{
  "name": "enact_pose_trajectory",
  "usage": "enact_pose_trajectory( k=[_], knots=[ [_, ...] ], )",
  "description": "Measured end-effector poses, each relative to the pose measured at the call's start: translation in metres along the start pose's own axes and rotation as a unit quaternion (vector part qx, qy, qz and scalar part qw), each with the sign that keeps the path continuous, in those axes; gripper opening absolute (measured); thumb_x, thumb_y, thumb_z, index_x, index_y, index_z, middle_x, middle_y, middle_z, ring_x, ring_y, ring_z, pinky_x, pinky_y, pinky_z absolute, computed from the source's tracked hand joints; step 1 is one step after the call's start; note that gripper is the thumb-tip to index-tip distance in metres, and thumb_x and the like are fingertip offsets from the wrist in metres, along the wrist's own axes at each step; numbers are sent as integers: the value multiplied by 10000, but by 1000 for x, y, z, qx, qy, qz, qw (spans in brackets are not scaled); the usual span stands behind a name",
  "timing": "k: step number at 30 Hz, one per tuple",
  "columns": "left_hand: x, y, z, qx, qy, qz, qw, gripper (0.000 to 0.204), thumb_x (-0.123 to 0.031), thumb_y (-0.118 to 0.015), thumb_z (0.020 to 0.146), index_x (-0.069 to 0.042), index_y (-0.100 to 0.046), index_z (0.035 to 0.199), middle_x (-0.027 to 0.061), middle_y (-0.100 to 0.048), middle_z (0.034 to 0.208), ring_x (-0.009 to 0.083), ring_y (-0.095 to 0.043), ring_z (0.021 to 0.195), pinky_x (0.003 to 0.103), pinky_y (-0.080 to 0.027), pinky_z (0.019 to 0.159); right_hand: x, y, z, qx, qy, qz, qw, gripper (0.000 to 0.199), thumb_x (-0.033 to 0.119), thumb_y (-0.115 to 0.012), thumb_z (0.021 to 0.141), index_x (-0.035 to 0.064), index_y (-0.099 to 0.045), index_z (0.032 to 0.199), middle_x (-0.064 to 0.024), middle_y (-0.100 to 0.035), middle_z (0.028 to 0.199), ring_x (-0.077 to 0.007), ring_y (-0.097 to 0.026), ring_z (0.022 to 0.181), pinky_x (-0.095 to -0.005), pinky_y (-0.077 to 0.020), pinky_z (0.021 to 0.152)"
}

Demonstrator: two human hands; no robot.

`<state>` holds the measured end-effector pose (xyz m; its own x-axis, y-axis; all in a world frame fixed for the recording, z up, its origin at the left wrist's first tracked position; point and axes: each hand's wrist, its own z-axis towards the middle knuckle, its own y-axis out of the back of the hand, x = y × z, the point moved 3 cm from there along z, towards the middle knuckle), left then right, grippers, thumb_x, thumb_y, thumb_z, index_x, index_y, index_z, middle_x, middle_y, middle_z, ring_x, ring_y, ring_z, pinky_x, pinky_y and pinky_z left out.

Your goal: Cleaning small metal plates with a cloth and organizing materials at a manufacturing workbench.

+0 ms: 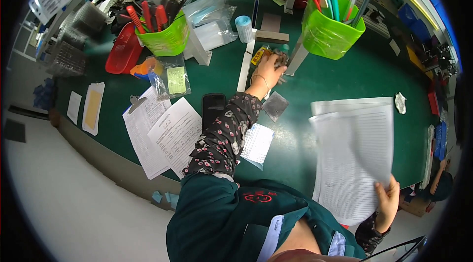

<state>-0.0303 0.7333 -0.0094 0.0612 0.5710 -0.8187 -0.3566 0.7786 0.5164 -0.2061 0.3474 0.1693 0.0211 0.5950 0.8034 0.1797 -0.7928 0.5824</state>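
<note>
My left arm stretches forward across the green table. At its end my left hand (267, 71) has its fingers curled over a cluster of small dark things (281, 59) by the right shelf post; what the fingers hold is too hidden to name. A small yellow packet (258, 56) lies against that hand. My right hand (388, 200) pinches the lower right edge of printed sheets of paper (345, 163), thumb on top. The sheets are partly lifted and blurred. Between the two hands a small grey square (276, 106) lies flat on the table.
A phone (213, 109), printed forms (172, 136) and a small card (258, 142) lie around my left arm. Green baskets of pens (335, 35) and tools (165, 40) hang at the shelf posts. A blue-white roll (243, 29) and red tray (123, 52) stand farther back.
</note>
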Motion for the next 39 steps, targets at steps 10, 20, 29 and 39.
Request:
enact_pose_trajectory(
  k=[10,20,29,39],
  knots=[
    [90,148,-188,-60,71,-170,981,294,-98,-458,839,-3,-453,1117,143,-515,1092,193,-517,967,265,-421,830,117,-124,77,333,65,84,937,194,20,-554,738,-44,-557,921,-109,-624,762,-138,-576,593,-230,-431,545],
    [25,217,-320,-353,301,-121,878,163,-23,-495,814,24,-502,970,83,-531,877,144,-495,793,260,-407,736,80,-305,230,148,-109,612,769,288,44,-494,810,-77,-441,1066,-188,-540,1002,-283,-565,879,-385,-481,782],
    [21,185,-340,-294,323,-139,889,161,-52,-561,784,5,-534,933,51,-548,873,116,-497,787,242,-411,700,61,-327,330,-51,-239,723,646,216,144,-429,876,-7,-454,1029,-130,-548,985,-259,-561,852,-337,-495,686],
    [19,187,-281,-141,261,118,948,213,-110,-587,745,-16,-544,931,147,-576,897,291,-566,783,333,-446,695,80,-286,177,319,101,115,935,531,418,-554,777,19,-451,1112,-92,-591,853,-173,-554,720,-283,-452,644]
  ],
)
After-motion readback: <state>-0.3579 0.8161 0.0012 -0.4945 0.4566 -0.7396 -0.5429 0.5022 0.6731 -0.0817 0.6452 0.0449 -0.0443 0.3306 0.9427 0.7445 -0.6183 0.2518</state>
